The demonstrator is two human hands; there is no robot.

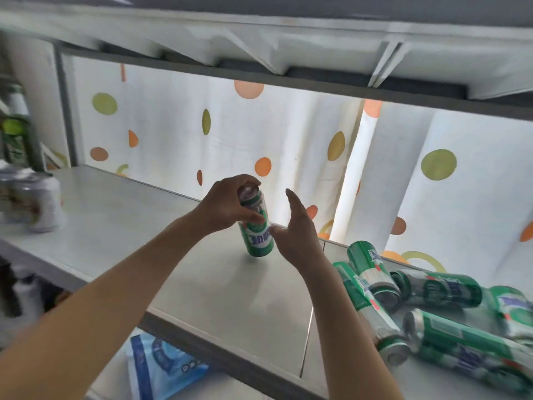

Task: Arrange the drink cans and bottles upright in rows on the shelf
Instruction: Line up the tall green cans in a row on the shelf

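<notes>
A tall green drink can (pixel 257 235) stands upright, slightly tilted, on the white shelf board (pixel 121 226) near the middle. My left hand (pixel 227 204) grips its top and upper side. My right hand (pixel 294 229) is just right of the can with fingers spread, its thumb touching the can's side. Several more green cans (pixel 432 310) lie on their sides in a heap at the right of the shelf.
White cans (pixel 37 203) stand blurred at the far left of the shelf, with bottles (pixel 14 134) behind them. A dotted white curtain (pixel 288 134) hangs behind. Another shelf board (pixel 288 36) runs overhead. A blue-and-white packet (pixel 161 365) lies on the shelf below.
</notes>
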